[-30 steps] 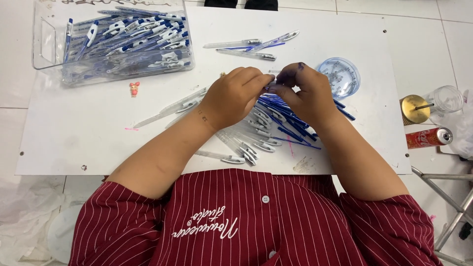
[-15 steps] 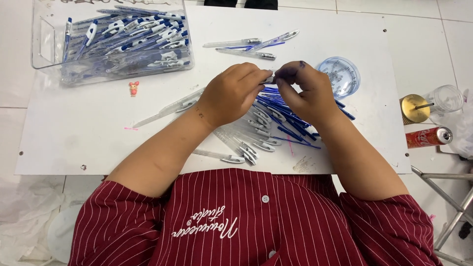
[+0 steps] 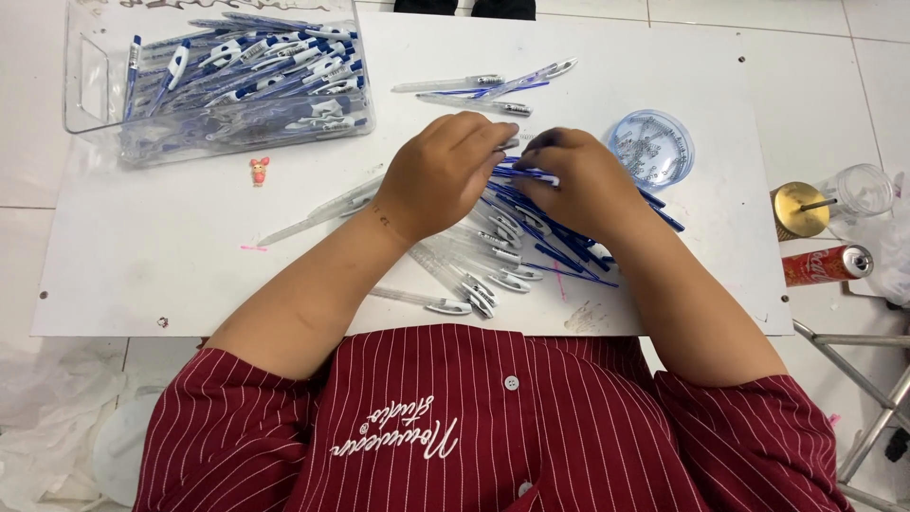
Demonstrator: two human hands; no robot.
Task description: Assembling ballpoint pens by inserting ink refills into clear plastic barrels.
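Observation:
My left hand [image 3: 445, 175] and my right hand [image 3: 573, 180] meet fingertip to fingertip over a heap of pen parts [image 3: 512, 251] in the middle of the white table [image 3: 171, 275]. Between the fingers of both hands sits a small pen part, mostly hidden by them. The heap holds clear pen barrels with clips and thin blue refills. A few more clear barrels and refills [image 3: 493, 90] lie just beyond my hands.
A clear plastic bin [image 3: 218, 81] full of blue-and-white pens stands at the far left. A round clear lid with small parts [image 3: 651, 147] sits right of my hands. A tiny pink figure [image 3: 258, 171] lies near the bin. A cup, a can and a gold lid [image 3: 825, 237] stand off the table's right edge.
Both hands have shifted slightly away from me and their fingertips have closed together more tightly over the small part. The heap has not moved.

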